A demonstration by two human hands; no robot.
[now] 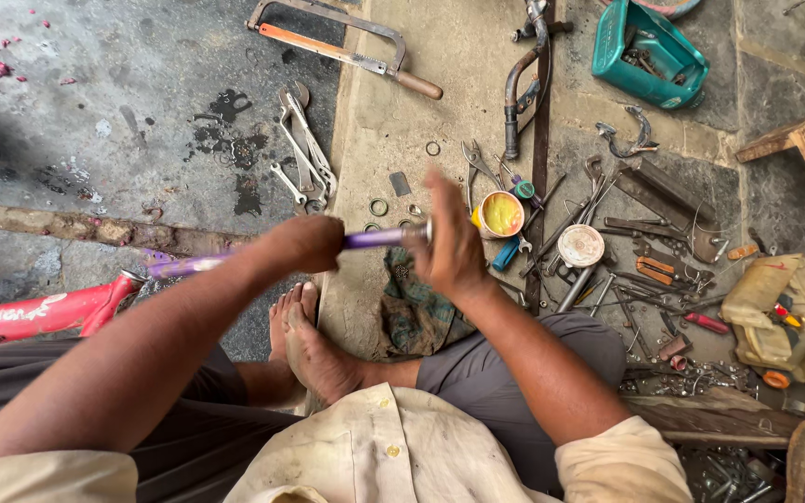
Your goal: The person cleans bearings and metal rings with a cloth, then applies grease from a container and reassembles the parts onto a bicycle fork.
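The concrete floor (440,65) fills the view, dark and oil-stained toward nine o'clock and paler through the middle. A red bicycle frame (39,312) lies at eight o'clock, its end meeting a purple tube (379,238) that runs level across the centre. The left hand (305,244) is closed around that tube near its middle, fingers wrapped tight about it. The right hand (449,247) sits at the tube's three-o'clock end, palm against the tip with the fingers (440,191) raised and loosely spread; motion blur makes it hard to tell whether they pinch anything there. Below the hands the person's bare feet (314,349) rest crossed on the floor beside a crumpled checked cloth (416,312). At one o'clock stands a teal plastic box (649,56) holding small parts, and at four o'clock slumps a grimy yellow bag (780,312). A hacksaw (342,42) with an orange blade lies at twelve o'clock, a bent pipe tool (519,84) just to its right, and a bundle of spanners (305,154) at eleven o'clock. Just past the right hand stands a small open tin of yellow grease (498,214), with a white round lid (580,245) near it among scattered pliers, screwdrivers and washers.
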